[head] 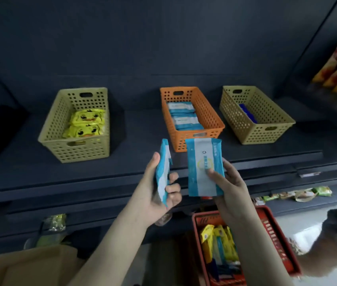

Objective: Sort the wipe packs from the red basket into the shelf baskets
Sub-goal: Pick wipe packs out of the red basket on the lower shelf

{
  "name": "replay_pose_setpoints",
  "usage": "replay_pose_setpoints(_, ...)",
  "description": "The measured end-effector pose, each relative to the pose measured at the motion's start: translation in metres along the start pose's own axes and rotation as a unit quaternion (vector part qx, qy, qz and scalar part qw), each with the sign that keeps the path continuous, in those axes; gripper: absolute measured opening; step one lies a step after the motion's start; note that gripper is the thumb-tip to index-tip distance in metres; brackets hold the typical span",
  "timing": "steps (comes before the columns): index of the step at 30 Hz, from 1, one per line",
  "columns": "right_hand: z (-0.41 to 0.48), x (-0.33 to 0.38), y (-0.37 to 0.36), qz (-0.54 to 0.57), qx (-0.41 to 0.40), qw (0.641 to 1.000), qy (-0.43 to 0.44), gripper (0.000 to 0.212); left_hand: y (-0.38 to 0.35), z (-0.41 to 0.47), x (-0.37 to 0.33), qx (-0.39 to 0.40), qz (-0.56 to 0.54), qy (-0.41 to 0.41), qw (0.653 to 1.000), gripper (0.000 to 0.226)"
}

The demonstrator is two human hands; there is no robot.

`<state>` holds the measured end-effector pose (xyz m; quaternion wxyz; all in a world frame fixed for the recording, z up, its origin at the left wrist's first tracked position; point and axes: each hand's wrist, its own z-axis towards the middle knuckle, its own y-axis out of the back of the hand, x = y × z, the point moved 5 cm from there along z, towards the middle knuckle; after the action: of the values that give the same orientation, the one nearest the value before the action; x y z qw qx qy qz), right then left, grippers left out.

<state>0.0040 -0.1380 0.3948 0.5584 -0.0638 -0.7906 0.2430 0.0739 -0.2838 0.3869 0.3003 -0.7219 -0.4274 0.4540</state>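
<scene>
Two blue-white packs in hand, one each. Nearest, low right: red basket (266,215) on the floor, holding yellow packs (217,242) and some darker ones still unsorted. Above it, left hand (155,195) closed around left pack (163,172), held edge-on, thumb behind, fingers curled over the front edge. Right hand (227,184) gripping right pack (203,168) face-on, thumb pressed on its front, fingers behind. Both packs raised just short of the shelf (134,129) edge, directly before the orange basket (210,120). Further back: same blue-white packs already lying flat inside orange basket; left tan basket (60,129) with yellow duck packs; right tan basket (266,129) with a dark blue pack. Judged step: deposit both into orange basket. Recommended: lift clear of the near rim, turn packs flat, lay on the existing stack, release one at a time. Risk noted: catching the rim on entry.
</scene>
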Motion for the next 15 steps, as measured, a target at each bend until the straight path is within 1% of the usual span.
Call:
replay_pose_setpoints(3,0.0,-0.002,-0.026,-0.025,-0.002,0.999,0.021,0.032,0.005,-0.013,-0.022,0.031,-0.027,0.002,0.999,0.074)
replay_pose_setpoints(6,0.003,0.003,-0.044,-0.033,-0.002,0.999,0.038,0.035,0.009,-0.022,-0.041,0.054,-0.042,0.007,0.998,0.074)
replay_pose_setpoints(9,0.013,0.012,-0.054,-0.062,-0.012,0.996,0.058,0.035,0.014,-0.025,-0.063,0.056,-0.043,-0.017,0.997,0.074)
replay_pose_setpoints(12,0.025,0.025,-0.061,-0.155,-0.048,0.981,0.105,0.036,0.017,-0.02,-0.087,0.051,-0.021,-0.049,0.997,0.067)
replay_pose_setpoints(15,0.044,0.043,-0.059,-0.225,-0.106,0.955,0.162,0.033,0.021,-0.007,-0.11,0.022,0.027,-0.077,0.996,0.053)
